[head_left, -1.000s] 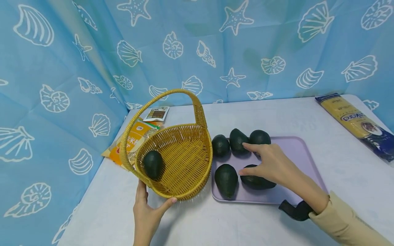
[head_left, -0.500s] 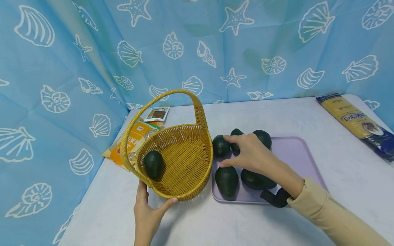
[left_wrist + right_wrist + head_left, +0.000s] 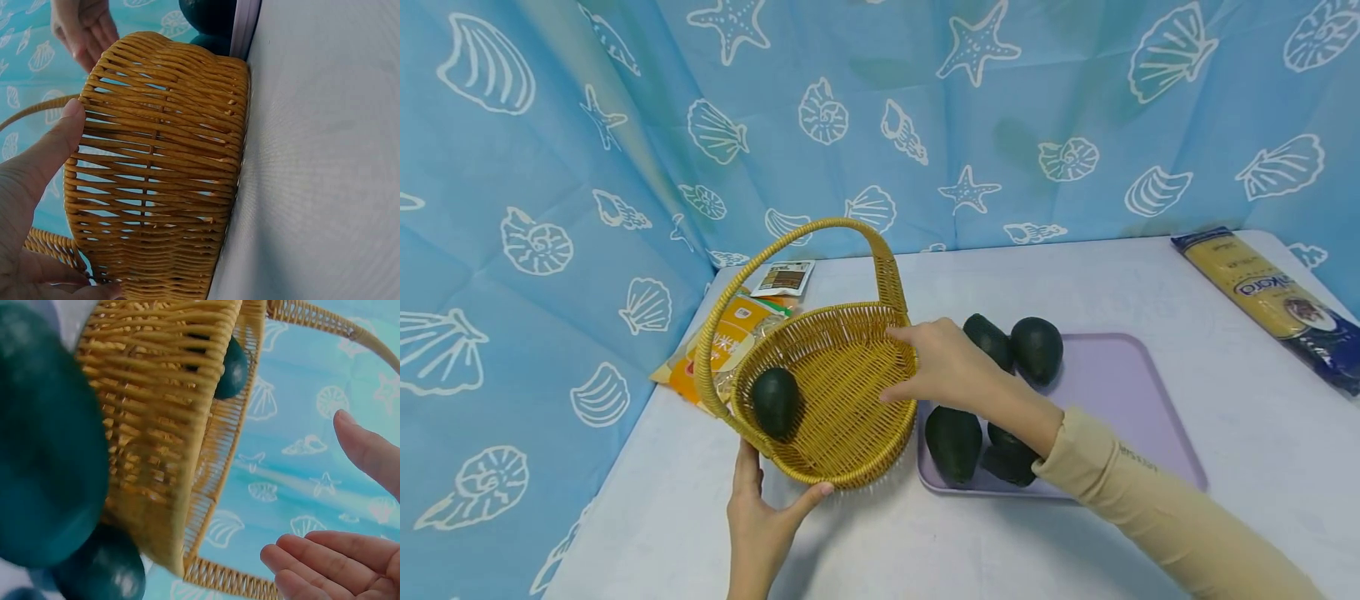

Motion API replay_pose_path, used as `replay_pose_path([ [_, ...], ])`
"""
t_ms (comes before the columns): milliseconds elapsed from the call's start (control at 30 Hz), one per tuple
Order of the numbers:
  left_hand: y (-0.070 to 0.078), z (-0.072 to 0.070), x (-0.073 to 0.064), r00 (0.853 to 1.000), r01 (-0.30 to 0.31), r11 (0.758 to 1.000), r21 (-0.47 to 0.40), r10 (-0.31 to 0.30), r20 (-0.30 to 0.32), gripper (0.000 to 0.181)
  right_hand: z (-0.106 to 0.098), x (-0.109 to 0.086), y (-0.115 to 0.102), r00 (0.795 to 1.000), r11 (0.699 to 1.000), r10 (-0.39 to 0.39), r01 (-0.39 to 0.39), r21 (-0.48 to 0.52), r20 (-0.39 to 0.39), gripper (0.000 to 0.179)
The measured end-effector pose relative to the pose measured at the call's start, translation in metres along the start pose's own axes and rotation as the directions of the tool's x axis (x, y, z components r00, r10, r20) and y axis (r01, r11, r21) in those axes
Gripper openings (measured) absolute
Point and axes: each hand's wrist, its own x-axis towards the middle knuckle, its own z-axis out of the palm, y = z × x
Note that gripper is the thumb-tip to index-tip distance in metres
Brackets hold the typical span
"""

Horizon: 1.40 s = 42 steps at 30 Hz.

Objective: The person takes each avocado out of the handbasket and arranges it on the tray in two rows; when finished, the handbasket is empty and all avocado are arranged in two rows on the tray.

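Note:
A yellow woven basket (image 3: 850,400) with a tall handle holds one dark green avocado (image 3: 776,403) at its left side. My left hand (image 3: 763,517) grips the near-left rim, thumb (image 3: 65,131) on the rim in the left wrist view. Over the basket's right rim, my right hand (image 3: 951,367) reaches with thumb and fingers spread; the right wrist view shows nothing between them. To the right, a lilac tray (image 3: 1120,400) carries several avocados, among them one at the back (image 3: 1037,350) and one at the front (image 3: 953,444). The right hand and forearm partly cover others.
Behind the basket on the left lie an orange food bag (image 3: 730,337) and a small white packet (image 3: 784,278). A pasta packet (image 3: 1262,300) lies at the far right. A blue seashell-print curtain (image 3: 880,108) borders the white table (image 3: 880,550).
My right hand has moved left from above the tray's avocados to the basket's right rim, fingers still spread. The left hand and the basket have stayed in place.

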Motion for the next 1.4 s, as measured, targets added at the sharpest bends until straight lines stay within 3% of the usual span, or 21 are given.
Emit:
replay_pose_path([
  [400, 0.001, 0.000, 0.001, 1.000, -0.006, 1.000, 0.001, 0.006, -0.010, 0.119, 0.016, 0.030, -0.031, 0.996, 0.995, -0.093, 0.092, -0.037, -0.006, 0.077],
  [700, -0.002, 0.001, 0.002, 1.000, -0.008, 1.000, -0.010, 0.008, -0.005, 0.119, 0.026, 0.049, -0.048, 0.995, 0.995, -0.097, 0.096, 0.007, 0.033, 0.077],
  [933, 0.001, 0.000, 0.002, 1.000, 0.028, 1.000, 0.002, -0.028, 0.008, 0.118, 0.034, 0.066, -0.061, 0.994, 0.996, -0.092, 0.092, 0.003, 0.057, 0.077],
  [1400, -0.001, 0.001, 0.003, 1.000, 0.023, 0.999, 0.023, -0.023, -0.005, 0.119, 0.056, 0.094, -0.069, 0.994, 0.995, -0.103, 0.103, 0.010, 0.036, 0.077],
])
